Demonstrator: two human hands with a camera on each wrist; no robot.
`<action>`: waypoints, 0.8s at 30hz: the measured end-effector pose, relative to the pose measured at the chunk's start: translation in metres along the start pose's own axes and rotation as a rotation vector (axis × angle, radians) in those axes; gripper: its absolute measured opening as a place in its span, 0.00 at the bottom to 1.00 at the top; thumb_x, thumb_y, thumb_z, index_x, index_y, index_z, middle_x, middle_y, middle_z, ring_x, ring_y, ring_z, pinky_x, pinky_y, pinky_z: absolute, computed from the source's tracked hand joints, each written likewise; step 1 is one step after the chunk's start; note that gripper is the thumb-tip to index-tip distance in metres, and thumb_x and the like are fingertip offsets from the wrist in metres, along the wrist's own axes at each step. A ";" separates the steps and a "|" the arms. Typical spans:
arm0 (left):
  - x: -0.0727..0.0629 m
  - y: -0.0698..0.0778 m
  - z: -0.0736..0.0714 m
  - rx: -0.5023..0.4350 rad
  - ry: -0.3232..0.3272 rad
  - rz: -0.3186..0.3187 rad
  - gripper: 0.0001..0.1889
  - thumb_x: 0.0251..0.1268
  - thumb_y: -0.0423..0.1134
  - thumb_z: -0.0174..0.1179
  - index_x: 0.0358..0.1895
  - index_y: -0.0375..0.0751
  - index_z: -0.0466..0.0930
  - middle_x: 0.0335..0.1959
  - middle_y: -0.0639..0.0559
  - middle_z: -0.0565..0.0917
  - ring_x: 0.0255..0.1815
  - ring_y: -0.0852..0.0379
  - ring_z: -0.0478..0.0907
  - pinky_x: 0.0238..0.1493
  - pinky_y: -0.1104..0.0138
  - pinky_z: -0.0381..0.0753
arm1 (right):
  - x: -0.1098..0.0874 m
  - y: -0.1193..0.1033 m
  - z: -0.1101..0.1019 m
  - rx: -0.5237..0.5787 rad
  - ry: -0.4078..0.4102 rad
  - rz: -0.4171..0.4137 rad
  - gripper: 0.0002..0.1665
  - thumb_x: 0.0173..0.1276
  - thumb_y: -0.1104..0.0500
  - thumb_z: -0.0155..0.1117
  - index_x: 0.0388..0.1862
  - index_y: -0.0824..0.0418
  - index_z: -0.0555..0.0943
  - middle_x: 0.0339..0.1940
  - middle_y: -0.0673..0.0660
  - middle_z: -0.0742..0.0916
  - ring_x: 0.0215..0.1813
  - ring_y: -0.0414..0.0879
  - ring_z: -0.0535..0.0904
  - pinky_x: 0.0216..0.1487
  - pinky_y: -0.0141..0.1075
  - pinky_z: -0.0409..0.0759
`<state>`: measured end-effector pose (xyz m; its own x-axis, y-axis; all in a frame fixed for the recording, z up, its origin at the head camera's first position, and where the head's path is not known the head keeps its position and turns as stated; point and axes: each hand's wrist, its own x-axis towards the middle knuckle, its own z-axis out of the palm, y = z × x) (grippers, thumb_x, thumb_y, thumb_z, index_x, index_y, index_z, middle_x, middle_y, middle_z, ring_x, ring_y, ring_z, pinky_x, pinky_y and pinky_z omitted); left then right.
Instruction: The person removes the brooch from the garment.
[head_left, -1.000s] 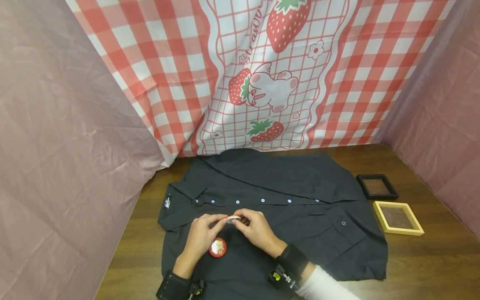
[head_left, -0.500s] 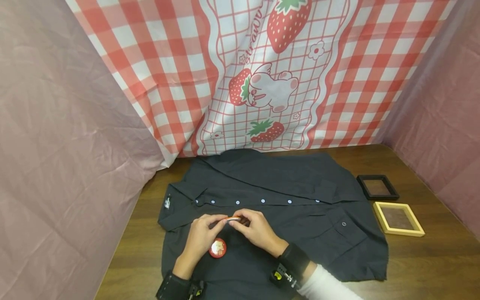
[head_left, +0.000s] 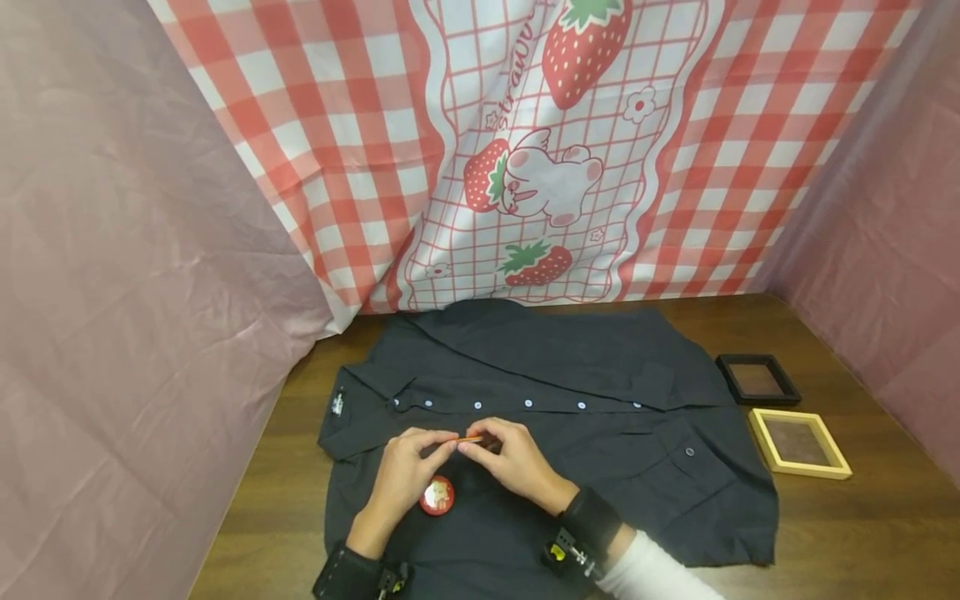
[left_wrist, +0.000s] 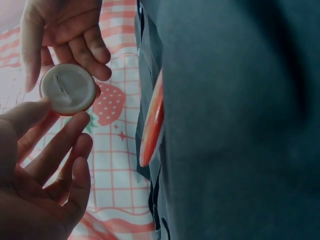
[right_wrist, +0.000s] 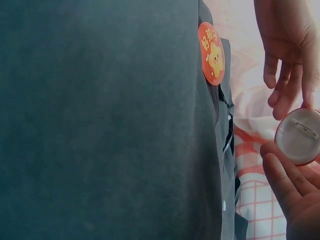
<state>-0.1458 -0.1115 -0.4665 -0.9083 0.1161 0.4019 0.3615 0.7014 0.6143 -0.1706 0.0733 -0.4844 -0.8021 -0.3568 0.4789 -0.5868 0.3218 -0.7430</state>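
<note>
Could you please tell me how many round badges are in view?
2. One badge is held between the left hand and the right hand; the other badge is on the dark shirt. More could be hidden.

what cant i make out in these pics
Front of the held badge: both wrist views show its back; the head view, only its edge.
Pin: too small in the wrist views to tell if latched.
Label: too small to read in the head view.
Near end of the shirt: cut off by the head view's bottom edge.
</note>
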 end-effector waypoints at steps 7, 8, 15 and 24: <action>0.000 0.001 0.001 0.004 0.021 0.030 0.06 0.55 0.39 0.70 0.36 0.47 0.91 0.32 0.54 0.90 0.37 0.57 0.85 0.39 0.61 0.82 | -0.001 0.000 -0.001 0.007 -0.007 0.031 0.07 0.65 0.58 0.68 0.36 0.61 0.84 0.30 0.53 0.88 0.30 0.33 0.81 0.33 0.27 0.82; -0.001 0.001 0.001 0.004 0.022 0.036 0.06 0.55 0.39 0.71 0.36 0.47 0.91 0.31 0.54 0.90 0.37 0.57 0.84 0.38 0.62 0.82 | -0.002 -0.001 -0.002 0.009 -0.011 0.040 0.07 0.65 0.58 0.68 0.36 0.61 0.84 0.30 0.53 0.88 0.30 0.32 0.80 0.33 0.27 0.82; -0.003 0.000 0.003 0.007 0.030 0.059 0.06 0.53 0.38 0.71 0.36 0.48 0.91 0.31 0.55 0.90 0.37 0.58 0.84 0.39 0.63 0.82 | -0.003 -0.001 -0.004 0.037 -0.052 0.077 0.06 0.66 0.59 0.67 0.36 0.61 0.84 0.31 0.54 0.88 0.32 0.32 0.81 0.34 0.28 0.82; -0.003 -0.001 0.002 0.012 0.019 0.063 0.06 0.52 0.39 0.72 0.35 0.48 0.91 0.30 0.55 0.90 0.37 0.58 0.84 0.39 0.63 0.82 | -0.004 -0.001 -0.006 0.072 -0.101 0.121 0.08 0.66 0.57 0.67 0.37 0.61 0.85 0.31 0.55 0.88 0.32 0.32 0.81 0.35 0.27 0.82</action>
<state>-0.1438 -0.1106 -0.4697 -0.8797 0.1463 0.4525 0.4148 0.7013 0.5798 -0.1675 0.0791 -0.4828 -0.8492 -0.4065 0.3371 -0.4740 0.3052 -0.8259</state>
